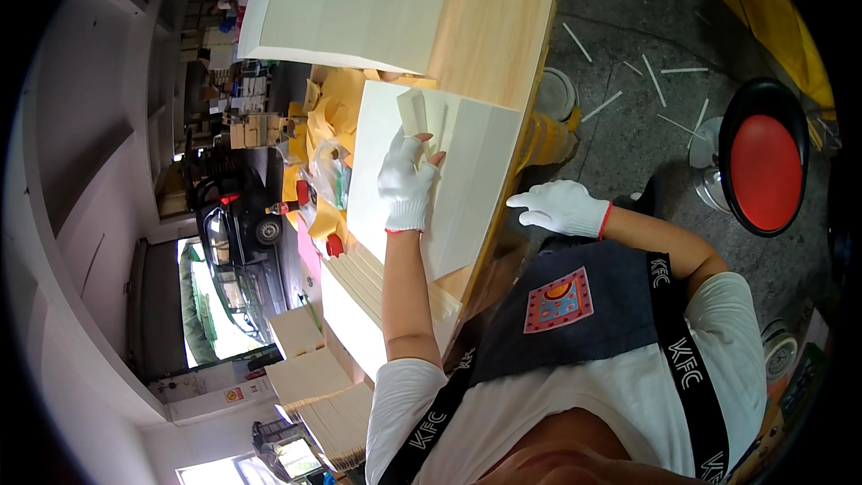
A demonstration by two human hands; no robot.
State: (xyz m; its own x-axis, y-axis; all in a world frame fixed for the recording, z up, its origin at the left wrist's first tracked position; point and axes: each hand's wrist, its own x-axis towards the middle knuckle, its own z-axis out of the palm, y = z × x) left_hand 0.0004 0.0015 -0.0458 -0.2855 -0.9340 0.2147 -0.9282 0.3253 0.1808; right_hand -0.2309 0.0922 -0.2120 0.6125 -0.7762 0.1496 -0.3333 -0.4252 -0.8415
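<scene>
Head view, panel [472, 181], yellow paper [339, 95], red stool [765, 163]

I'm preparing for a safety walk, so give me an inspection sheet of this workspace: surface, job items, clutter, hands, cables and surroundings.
Surface: light wooden worktop, partly covered by white panels.
Job's things: a pale piece on the nearer panels; more panels piled at the far end.
Clutter: crumpled yellow-brown paper and a clear plastic bag beside the panels; white strips scattered on the floor.
Hands: both gloved; left hand at the pale piece, grip unclear; right hand off the worktop's edge, nothing visible in it.
Cables: nothing seen.
Surroundings: red-and-black stool to the right; dark vehicle to the left.
</scene>
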